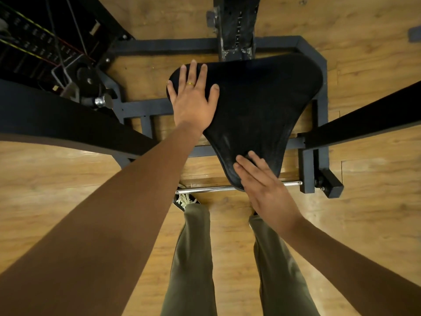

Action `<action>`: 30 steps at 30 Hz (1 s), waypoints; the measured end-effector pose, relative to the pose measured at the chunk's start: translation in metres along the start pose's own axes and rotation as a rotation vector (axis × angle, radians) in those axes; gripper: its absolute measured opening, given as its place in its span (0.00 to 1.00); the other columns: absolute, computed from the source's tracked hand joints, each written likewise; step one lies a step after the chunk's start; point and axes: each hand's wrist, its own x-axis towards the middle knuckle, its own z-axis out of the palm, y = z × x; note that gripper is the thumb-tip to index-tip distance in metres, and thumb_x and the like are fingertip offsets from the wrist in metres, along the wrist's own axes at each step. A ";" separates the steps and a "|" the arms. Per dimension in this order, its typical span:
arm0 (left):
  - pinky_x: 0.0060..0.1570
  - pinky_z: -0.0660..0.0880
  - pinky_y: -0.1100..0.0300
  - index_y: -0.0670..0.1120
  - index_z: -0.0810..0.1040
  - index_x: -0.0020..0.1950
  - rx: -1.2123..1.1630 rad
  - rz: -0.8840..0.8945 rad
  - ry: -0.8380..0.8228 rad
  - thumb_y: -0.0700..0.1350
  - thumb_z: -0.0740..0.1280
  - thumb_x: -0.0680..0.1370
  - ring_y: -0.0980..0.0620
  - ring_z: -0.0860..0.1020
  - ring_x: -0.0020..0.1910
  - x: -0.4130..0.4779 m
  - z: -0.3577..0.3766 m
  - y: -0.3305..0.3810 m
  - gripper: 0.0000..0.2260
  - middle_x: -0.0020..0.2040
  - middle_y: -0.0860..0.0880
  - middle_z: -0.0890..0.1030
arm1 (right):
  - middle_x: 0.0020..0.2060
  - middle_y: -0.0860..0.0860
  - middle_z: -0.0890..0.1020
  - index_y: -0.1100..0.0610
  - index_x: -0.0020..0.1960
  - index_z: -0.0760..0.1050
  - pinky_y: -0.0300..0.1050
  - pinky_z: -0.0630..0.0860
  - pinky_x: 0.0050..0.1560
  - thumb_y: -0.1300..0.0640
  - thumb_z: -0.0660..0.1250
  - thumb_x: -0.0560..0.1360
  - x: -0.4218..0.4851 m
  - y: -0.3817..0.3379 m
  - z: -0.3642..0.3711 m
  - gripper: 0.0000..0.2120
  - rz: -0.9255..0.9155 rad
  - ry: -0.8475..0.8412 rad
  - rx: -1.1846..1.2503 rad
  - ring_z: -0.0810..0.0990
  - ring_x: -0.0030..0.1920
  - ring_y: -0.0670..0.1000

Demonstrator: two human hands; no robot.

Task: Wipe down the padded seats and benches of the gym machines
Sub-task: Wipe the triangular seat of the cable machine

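A black padded seat (257, 106), wide at the far end and narrowing toward me, sits on a dark metal machine frame. My left hand (193, 101) lies flat on the seat's far left corner, fingers spread, a gold ring on one finger. My right hand (262, 181) rests palm down on the seat's narrow near tip, fingers together and pointing up-left. Neither hand holds a cloth that I can see. Faint pale streaks show on the seat's near part.
The grey base frame (319, 65) rings the seat on a wooden floor. A black upright post (237, 28) rises behind the seat. A weight stack with cables (38, 42) stands far left. Black arms (68, 124) (364, 117) cross both sides. A chrome bar (205, 189) lies near my feet.
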 end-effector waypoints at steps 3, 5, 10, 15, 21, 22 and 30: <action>0.77 0.43 0.40 0.53 0.57 0.81 -0.004 0.008 0.014 0.60 0.47 0.83 0.48 0.48 0.81 0.000 0.001 -0.001 0.27 0.82 0.51 0.53 | 0.72 0.58 0.71 0.62 0.73 0.69 0.59 0.62 0.75 0.68 0.67 0.74 0.010 -0.003 0.002 0.28 -0.036 0.003 -0.076 0.65 0.75 0.61; 0.77 0.44 0.40 0.53 0.58 0.80 -0.006 0.012 0.025 0.60 0.47 0.82 0.47 0.48 0.81 -0.001 0.002 -0.001 0.27 0.81 0.51 0.54 | 0.72 0.58 0.72 0.63 0.73 0.70 0.59 0.63 0.75 0.69 0.69 0.74 0.034 -0.011 0.010 0.28 -0.023 0.028 -0.093 0.65 0.75 0.61; 0.76 0.44 0.39 0.52 0.58 0.80 -0.001 0.016 0.014 0.60 0.48 0.82 0.47 0.48 0.81 -0.001 -0.001 0.000 0.27 0.81 0.50 0.54 | 0.68 0.59 0.76 0.63 0.69 0.75 0.57 0.61 0.75 0.70 0.72 0.70 0.090 -0.028 0.028 0.27 -0.031 0.077 -0.130 0.69 0.73 0.62; 0.76 0.44 0.39 0.52 0.58 0.80 -0.005 0.017 -0.001 0.60 0.48 0.83 0.47 0.48 0.81 -0.001 -0.002 0.001 0.27 0.82 0.50 0.54 | 0.75 0.57 0.67 0.60 0.76 0.64 0.57 0.61 0.77 0.71 0.62 0.74 0.025 -0.022 0.014 0.31 -0.076 -0.046 -0.130 0.60 0.78 0.60; 0.76 0.45 0.38 0.52 0.59 0.80 0.001 -0.001 0.020 0.59 0.48 0.83 0.47 0.49 0.80 -0.001 0.000 0.003 0.27 0.81 0.50 0.55 | 0.75 0.56 0.68 0.61 0.76 0.66 0.57 0.65 0.75 0.69 0.66 0.78 0.009 0.011 0.000 0.27 0.197 0.040 0.091 0.59 0.78 0.57; 0.76 0.44 0.38 0.52 0.59 0.80 0.000 -0.004 0.021 0.59 0.48 0.83 0.47 0.49 0.80 -0.001 0.000 0.003 0.27 0.81 0.50 0.55 | 0.74 0.56 0.69 0.61 0.75 0.67 0.55 0.64 0.75 0.67 0.64 0.79 0.020 0.014 -0.001 0.24 0.249 0.084 0.121 0.60 0.78 0.57; 0.76 0.44 0.38 0.50 0.53 0.81 -0.111 -0.276 0.059 0.56 0.49 0.84 0.48 0.45 0.81 -0.025 0.006 0.036 0.26 0.82 0.49 0.49 | 0.73 0.55 0.71 0.61 0.73 0.70 0.48 0.62 0.76 0.61 0.59 0.83 0.121 0.065 -0.016 0.19 0.411 0.185 0.246 0.63 0.77 0.56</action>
